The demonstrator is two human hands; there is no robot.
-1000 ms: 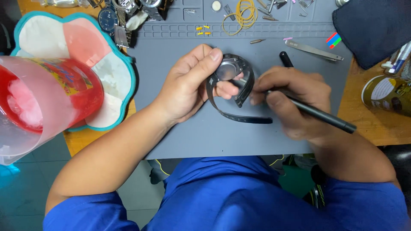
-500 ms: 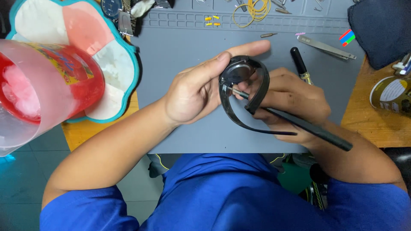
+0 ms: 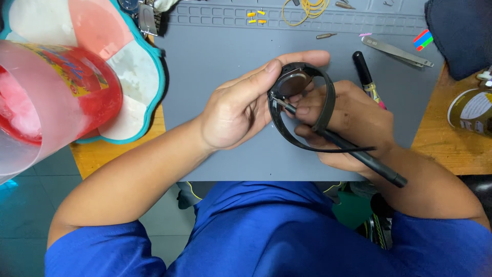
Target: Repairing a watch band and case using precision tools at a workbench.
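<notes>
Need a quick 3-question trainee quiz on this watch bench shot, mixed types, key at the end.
1. True or false: the left hand holds the black watch.
2. The right hand holds: A) tweezers B) a thin black tool C) a rubber band
3. What lies under both hands?

Key:
1. True.
2. B: the thin black tool has its tip at the watch case edge.
3. A grey work mat.

Watch (image 3: pixel 297 84) above the mat (image 3: pixel 220 61) between both hands, cup (image 3: pixel 51 97) far left, tweezers (image 3: pixel 397 51) behind right, tin (image 3: pixel 471 110) far right
</notes>
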